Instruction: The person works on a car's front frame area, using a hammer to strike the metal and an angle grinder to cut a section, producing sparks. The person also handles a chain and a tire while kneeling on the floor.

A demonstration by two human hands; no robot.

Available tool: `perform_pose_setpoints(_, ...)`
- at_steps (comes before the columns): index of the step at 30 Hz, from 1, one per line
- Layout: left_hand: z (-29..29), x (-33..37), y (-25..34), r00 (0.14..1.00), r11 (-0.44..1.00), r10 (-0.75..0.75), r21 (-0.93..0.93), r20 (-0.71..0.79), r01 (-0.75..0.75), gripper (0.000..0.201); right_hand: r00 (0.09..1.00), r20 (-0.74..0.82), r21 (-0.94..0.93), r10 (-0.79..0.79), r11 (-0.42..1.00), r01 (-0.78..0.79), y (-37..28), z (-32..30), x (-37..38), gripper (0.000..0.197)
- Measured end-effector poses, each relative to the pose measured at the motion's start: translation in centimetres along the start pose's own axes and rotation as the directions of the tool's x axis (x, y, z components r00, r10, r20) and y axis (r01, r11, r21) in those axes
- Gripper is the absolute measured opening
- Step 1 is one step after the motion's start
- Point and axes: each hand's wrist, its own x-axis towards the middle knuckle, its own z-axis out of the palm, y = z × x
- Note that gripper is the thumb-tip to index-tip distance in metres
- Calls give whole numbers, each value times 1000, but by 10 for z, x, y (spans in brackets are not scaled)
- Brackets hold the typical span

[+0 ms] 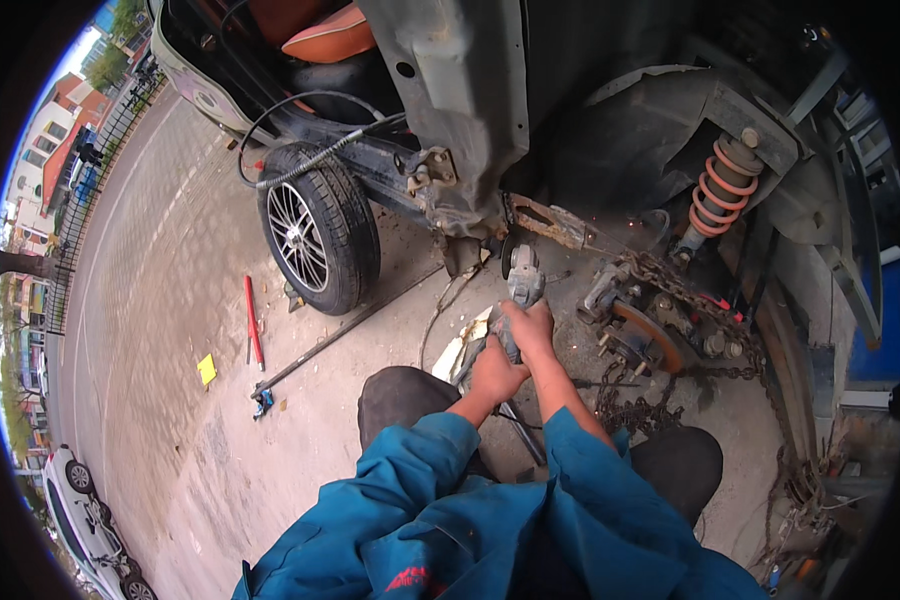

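Note:
I hold an angle grinder (525,284) with both hands, its head pointing away from me. My right hand (531,328) is wrapped round the body just behind the gear head. Closer to me, my left hand (496,374) grips the rear part of the grinder. The dark disc (509,257) stands on edge beside the rusty end of a cut car sill (550,222); whether they touch I cannot tell. Tiny orange specks like sparks show to the right of it. Above hangs the dented grey body pillar (448,90).
A wheel (320,235) leans under the car at left. A long metal bar (355,325), a red tool (252,320) and a yellow piece (206,369) lie on the ground. At right are a brake disc hub (650,338), rusty chain (660,275) and a coil spring (722,188).

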Motion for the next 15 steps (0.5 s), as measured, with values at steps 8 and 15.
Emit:
perform_pose_setpoints(8,-17,-3,12,968,980,164,-77,-187,-181,75,981,-80,-124,-175,979,164,-37,12,-9,67)
perform_pose_setpoints(15,-29,1,19,964,984,165,-25,-211,-174,70,985,-29,101,-168,980,170,-67,17,-21,52)
